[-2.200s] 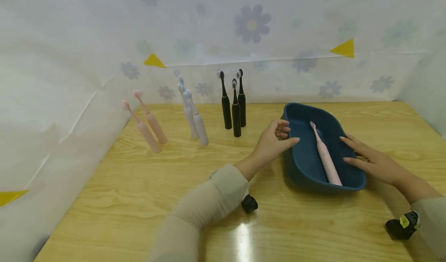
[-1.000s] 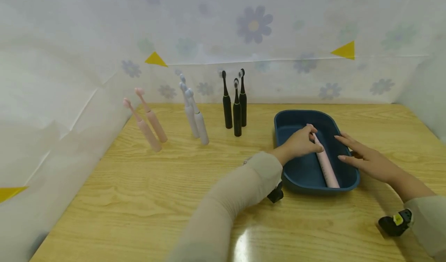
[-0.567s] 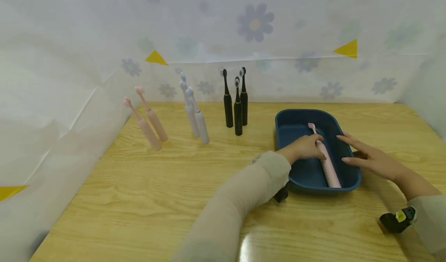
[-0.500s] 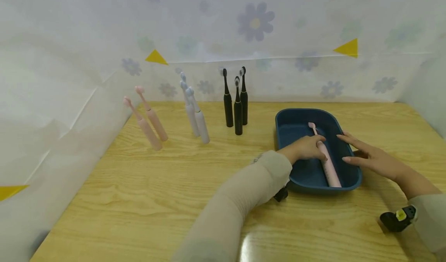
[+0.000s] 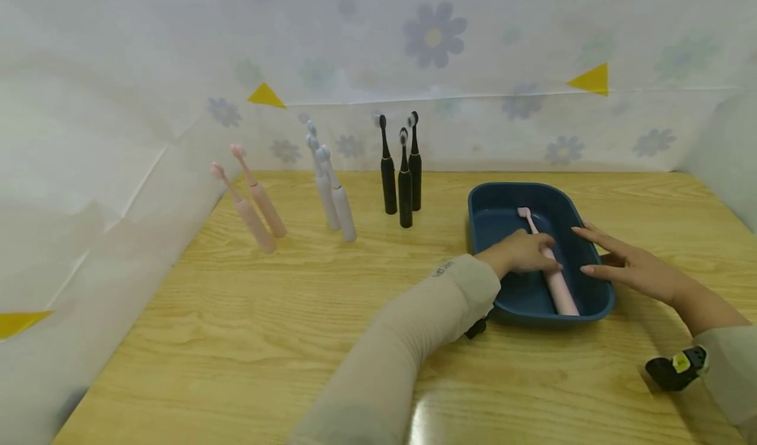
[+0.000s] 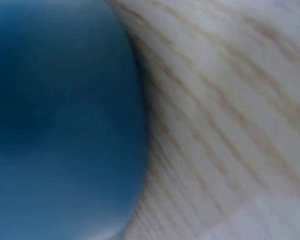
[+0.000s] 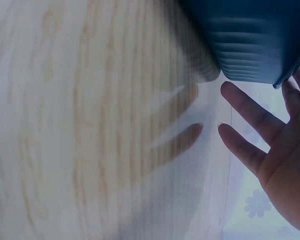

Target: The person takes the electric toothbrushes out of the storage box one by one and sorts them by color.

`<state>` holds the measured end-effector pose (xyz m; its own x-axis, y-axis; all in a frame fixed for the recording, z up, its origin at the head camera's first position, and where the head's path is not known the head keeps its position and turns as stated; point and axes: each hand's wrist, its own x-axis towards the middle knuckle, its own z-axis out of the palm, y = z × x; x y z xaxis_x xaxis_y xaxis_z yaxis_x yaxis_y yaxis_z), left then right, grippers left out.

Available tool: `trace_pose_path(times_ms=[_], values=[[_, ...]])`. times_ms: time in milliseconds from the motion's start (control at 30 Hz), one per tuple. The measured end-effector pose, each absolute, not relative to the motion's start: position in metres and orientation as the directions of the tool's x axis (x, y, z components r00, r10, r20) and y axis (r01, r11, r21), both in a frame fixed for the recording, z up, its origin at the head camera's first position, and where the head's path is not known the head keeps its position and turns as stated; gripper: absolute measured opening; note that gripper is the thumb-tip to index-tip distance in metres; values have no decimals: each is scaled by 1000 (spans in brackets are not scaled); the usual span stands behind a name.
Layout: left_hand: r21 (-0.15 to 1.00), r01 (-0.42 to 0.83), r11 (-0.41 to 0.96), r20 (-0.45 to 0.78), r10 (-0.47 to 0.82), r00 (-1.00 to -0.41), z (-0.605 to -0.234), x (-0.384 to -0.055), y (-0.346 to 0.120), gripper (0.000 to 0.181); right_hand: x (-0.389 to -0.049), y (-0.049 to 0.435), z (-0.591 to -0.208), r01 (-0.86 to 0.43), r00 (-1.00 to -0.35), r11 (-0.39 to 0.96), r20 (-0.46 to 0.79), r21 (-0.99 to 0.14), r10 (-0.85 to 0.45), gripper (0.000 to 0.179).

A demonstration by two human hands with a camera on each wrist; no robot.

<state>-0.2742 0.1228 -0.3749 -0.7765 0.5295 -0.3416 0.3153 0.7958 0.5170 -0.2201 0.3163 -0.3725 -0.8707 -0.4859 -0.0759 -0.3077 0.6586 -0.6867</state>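
Observation:
A pink electric toothbrush lies slanted inside the dark blue bin, its brush head toward the far wall. My left hand reaches over the bin's left rim and pinches the toothbrush near the top of its handle; part of the handle is hidden by the fingers. My right hand is at the bin's right rim, fingers spread and fairly straight, with two fingertips over the edge. In the right wrist view the right hand sits beside the ribbed outer wall. Only the bin's blurred outer side shows in the left wrist view.
Three black electric toothbrushes stand upright left of the bin. Three pale white-blue ones stand farther left, then two pink ones. Behind the wooden table hangs a flowered white sheet.
My left hand has moved from the bin's left rim into it and taken hold of the pink toothbrush, whose head has shifted slightly left. The bin has turned a little; my right hand stays at its rim.

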Motion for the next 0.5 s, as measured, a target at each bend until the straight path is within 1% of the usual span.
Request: trace_pose_path(times_ms=[133, 300, 400, 500], values=[[483, 312, 818, -310, 493, -813, -375, -274, 123, 41, -220, 316, -373, -301, -873, 661, -81, -687, -482, 65], [462, 274, 844, -300, 439, -847, -374, -273, 122, 31, -220, 317, -374, -300, -874, 663, -81, -686, -479, 65], [457, 255, 852, -304, 419, -855, -373, -273, 122, 31, -220, 317, -374, -302, -874, 662, -79, -686, -480, 65], [429, 250, 868, -304, 399, -865, -373, -273, 123, 32, -220, 316, -374, -304, -873, 658, -75, -689, -481, 65]])
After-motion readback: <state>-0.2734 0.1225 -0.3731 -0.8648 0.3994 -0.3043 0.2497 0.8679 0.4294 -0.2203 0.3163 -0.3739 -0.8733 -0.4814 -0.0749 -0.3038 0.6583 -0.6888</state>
